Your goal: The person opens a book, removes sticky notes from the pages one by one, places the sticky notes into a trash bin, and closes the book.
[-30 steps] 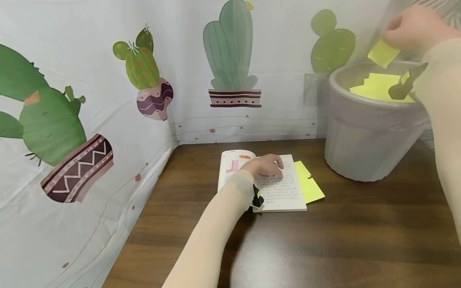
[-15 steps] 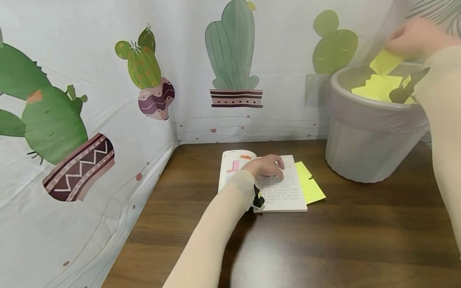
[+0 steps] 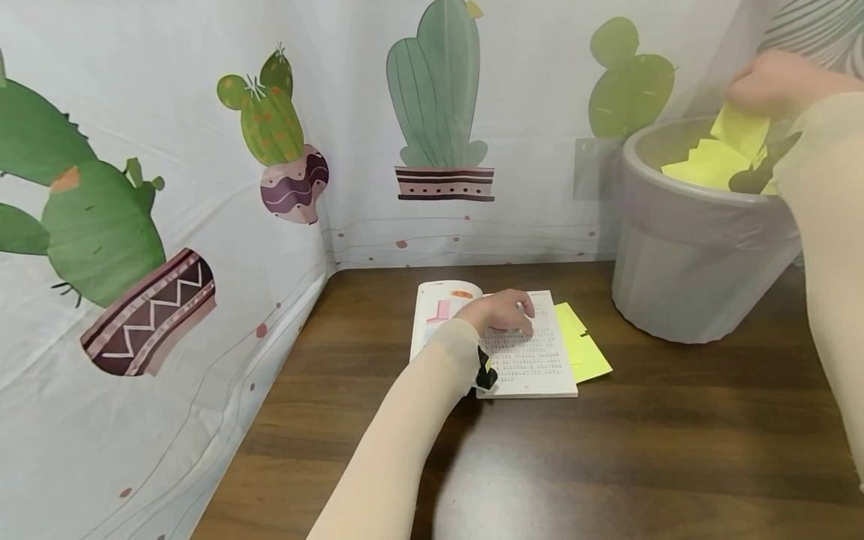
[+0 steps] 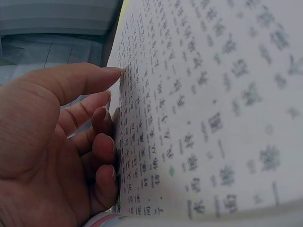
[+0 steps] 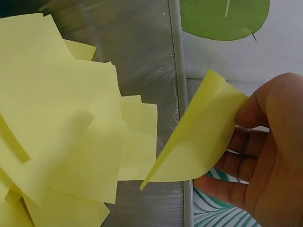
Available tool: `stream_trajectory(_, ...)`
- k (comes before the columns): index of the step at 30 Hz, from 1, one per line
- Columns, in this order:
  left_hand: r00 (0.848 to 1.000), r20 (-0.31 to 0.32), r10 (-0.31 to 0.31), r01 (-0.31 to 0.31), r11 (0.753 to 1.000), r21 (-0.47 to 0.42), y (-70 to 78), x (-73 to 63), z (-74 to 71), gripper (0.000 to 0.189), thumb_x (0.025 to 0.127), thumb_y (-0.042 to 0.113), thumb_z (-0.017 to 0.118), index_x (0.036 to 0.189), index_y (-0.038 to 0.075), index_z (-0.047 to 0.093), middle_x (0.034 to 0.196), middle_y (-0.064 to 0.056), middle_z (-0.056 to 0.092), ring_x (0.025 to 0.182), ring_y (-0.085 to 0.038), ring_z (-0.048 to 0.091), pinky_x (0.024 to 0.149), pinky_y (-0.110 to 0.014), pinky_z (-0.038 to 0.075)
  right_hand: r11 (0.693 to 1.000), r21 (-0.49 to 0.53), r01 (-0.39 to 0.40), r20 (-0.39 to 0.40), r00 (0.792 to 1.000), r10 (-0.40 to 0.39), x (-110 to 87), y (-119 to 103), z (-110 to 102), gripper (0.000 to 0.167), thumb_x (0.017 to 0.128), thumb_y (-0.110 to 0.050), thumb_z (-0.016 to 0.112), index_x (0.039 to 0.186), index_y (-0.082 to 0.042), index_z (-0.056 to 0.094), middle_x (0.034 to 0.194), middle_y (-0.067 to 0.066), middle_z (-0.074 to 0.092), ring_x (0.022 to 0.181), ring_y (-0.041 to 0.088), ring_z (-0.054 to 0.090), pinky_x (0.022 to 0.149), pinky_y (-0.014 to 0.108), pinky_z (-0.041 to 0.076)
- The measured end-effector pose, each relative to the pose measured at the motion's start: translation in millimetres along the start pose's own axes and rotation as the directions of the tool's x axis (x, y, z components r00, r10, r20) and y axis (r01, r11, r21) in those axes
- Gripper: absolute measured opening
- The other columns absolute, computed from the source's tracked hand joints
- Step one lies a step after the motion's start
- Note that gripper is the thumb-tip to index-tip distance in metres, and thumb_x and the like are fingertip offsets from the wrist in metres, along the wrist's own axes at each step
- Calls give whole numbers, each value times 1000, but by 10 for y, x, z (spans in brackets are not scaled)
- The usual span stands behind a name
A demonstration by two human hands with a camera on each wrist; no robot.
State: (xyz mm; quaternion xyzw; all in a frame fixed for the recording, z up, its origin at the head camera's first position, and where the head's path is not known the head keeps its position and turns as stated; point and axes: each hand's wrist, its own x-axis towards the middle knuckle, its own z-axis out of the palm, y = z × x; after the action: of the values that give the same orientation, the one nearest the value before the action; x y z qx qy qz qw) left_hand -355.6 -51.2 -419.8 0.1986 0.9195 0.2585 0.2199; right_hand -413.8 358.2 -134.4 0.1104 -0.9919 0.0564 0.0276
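Note:
My left hand [image 3: 501, 311] rests on the right-hand page of an open book [image 3: 526, 367], its fingers loosely bent. In the left wrist view the thumb and fingertips touch the printed page. Over at the right, my right hand [image 3: 786, 82] is above the rim of a grey bin [image 3: 695, 270]. It pinches a yellow sticky note [image 5: 199, 132] by one edge between thumb and fingers, and the note curves down over the bin's mouth. Below it, several yellow sticky notes [image 5: 71, 104] lie piled inside the bin on its plastic liner.
More yellow notes [image 3: 590, 360] stick out from under the book's right edge. Everything stands on a brown wooden table [image 3: 628, 465]. A white cloth with printed cacti [image 3: 439, 97] hangs behind and along the left side.
The right hand has moved slightly down with its sticky note, which now hangs lower over the pile in the bin. The left hand stays put on the book.

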Motion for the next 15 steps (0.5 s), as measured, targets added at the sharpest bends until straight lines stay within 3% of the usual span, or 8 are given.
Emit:
stream_trajectory(4,1000,2,-2,2,1000,-11,10,-2,-7,24,89,29,78,108,23,65,130,0,60,103,-20,54,89,-34,44,1000,15,-7,43,999,6,-16,-5,-17,33,97,-18,37,76,-3,56,88,17,60,82,27,51,70,37,40)
stream_trajectory(11,1000,16,-18,18,1000,-12,0,-11,-23,24,89,30,79,108,24,65,130,1,59,105,-21,53,90,-36,43,979,179,-96,171,983,65,-68,-51,-4,28,96,-18,41,85,-1,60,83,7,62,77,23,55,65,39,47)
stream_trajectory(15,1000,15,-15,15,1000,-13,-17,-15,-22,25,89,30,78,109,23,65,129,0,59,105,-21,54,89,-35,44,977,179,-119,214,974,80,-88,-69,13,19,93,-16,48,88,-2,61,87,9,62,78,25,55,66,41,48)
